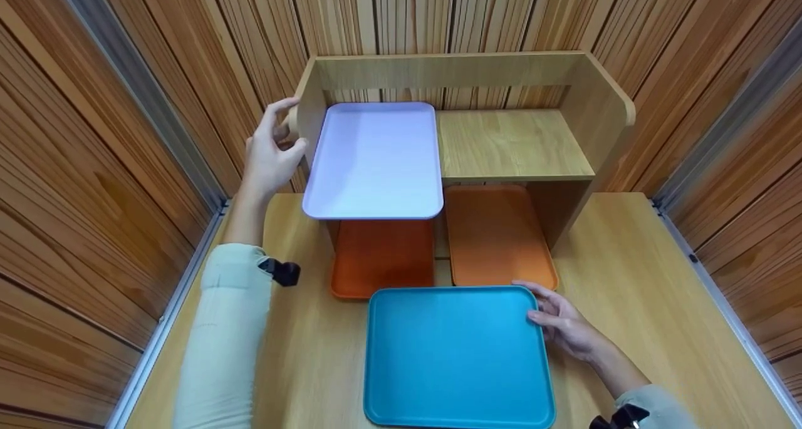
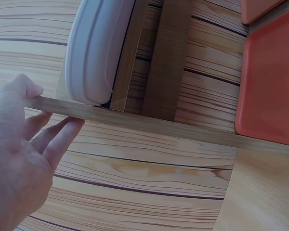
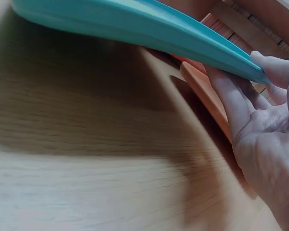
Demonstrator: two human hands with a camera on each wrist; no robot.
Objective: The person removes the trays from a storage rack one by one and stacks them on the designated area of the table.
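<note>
while your left hand (image 1: 269, 153) pinches the side panel (image 2: 159, 126) of the wooden shelf (image 1: 514, 144), your right hand (image 1: 567, 322) grips the blue tray (image 1: 457, 360) by its far right corner, raised off the table (image 1: 307, 366) in front of the orange tray (image 1: 501, 235) and red-orange tray (image 1: 383, 253); best hold the side panel steady, carry the blue tray level and clear the lavender tray (image 1: 376, 163), whose front edge overhangs.

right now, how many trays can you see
4. Lavender rectangular tray, upper left of the wooden shelf unit; red-orange rectangular tray, lower left; orange rectangular tray, lower right; blue rectangular tray, held in the right hand. Any stacked underneath could be hidden.
</note>
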